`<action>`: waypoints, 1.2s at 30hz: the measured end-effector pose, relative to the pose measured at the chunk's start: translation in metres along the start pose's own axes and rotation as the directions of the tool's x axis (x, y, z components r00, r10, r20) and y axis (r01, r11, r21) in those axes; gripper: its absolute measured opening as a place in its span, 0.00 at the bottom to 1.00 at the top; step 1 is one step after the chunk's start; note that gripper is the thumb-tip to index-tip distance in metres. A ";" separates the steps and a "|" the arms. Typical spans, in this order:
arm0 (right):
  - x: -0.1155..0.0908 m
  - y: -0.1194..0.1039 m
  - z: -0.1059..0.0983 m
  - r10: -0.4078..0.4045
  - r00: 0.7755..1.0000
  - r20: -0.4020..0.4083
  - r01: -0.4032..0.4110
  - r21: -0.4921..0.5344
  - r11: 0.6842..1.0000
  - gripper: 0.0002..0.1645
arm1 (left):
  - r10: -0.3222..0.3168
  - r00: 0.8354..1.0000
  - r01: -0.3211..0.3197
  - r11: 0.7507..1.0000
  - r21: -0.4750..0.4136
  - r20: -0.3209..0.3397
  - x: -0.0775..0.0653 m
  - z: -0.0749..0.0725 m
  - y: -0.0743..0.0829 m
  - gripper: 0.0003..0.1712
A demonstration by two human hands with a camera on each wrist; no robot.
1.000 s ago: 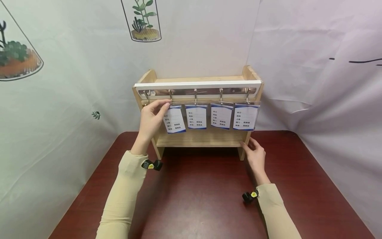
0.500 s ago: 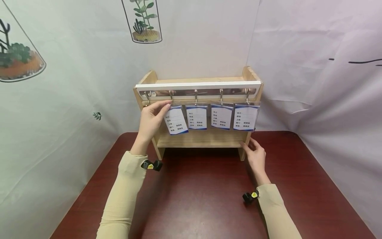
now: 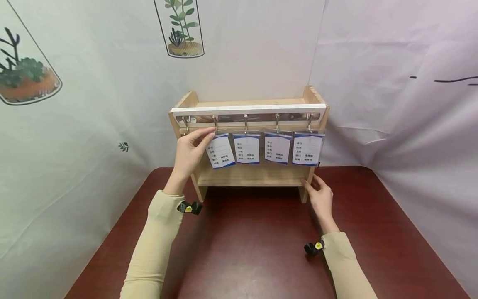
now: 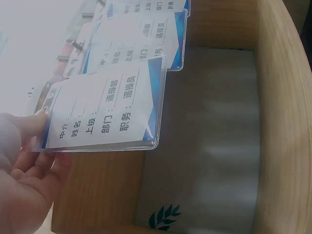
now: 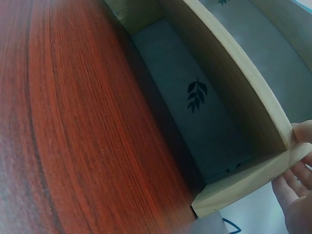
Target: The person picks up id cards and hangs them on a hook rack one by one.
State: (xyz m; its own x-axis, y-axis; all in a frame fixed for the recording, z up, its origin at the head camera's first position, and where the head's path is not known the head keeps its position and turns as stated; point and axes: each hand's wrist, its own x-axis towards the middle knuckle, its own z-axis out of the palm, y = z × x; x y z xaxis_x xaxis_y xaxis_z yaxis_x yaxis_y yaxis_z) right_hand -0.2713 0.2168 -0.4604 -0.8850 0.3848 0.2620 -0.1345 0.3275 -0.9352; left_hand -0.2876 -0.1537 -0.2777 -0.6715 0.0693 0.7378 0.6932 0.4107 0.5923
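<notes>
With thumb and fingers my left hand (image 3: 188, 153) pinches the top edge of a clear-sleeved name badge (image 3: 221, 153), just below the second hook from the left. That badge (image 4: 105, 109) hangs tilted in the left wrist view; whether the hook passes through its slot is hidden by the fingers. To its right three similar badges (image 3: 246, 148) hang from the other hooks. Low on the wooden rack's (image 3: 254, 177) right side, my right hand (image 3: 322, 201) grips the side panel, thumb inside and fingers outside, as the right wrist view also shows.
A metal strip with several hooks (image 3: 277, 120) runs along the white front bar; the leftmost hook (image 3: 185, 123) bears no badge. The rack stands at the back of the dark red table (image 3: 246, 253), before a white patterned cloth (image 3: 254, 50).
The pinched badge has shifted slightly right and its lower end has swung right. The right hand keeps its place on the panel. The head view has tilted up a little.
</notes>
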 end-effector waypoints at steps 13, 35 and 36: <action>-0.003 0.004 0.002 0.016 1.000 0.009 -0.017 0.006 1.000 0.33 | -0.068 0.998 0.069 0.997 -0.032 0.016 -0.009 -0.001 0.001 0.15; 0.001 0.002 0.001 -0.006 1.000 -0.007 0.006 -0.008 1.000 0.32 | -0.104 0.988 0.096 0.993 -0.076 -0.111 -0.011 -0.004 -0.013 0.14; 0.001 0.002 0.001 -0.006 1.000 -0.008 0.006 -0.007 1.000 0.32 | -0.105 0.988 0.097 0.993 -0.071 -0.112 -0.011 -0.003 -0.013 0.14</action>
State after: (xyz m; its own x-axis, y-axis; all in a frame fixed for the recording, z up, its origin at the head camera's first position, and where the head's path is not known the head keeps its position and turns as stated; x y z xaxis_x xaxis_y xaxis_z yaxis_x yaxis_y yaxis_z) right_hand -0.2726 0.2172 -0.4619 -0.8804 0.3901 0.2696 -0.1366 0.3357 -0.9320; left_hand -0.2883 -0.1630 -0.2926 -0.7071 -0.0760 0.7030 0.6414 0.3497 0.6829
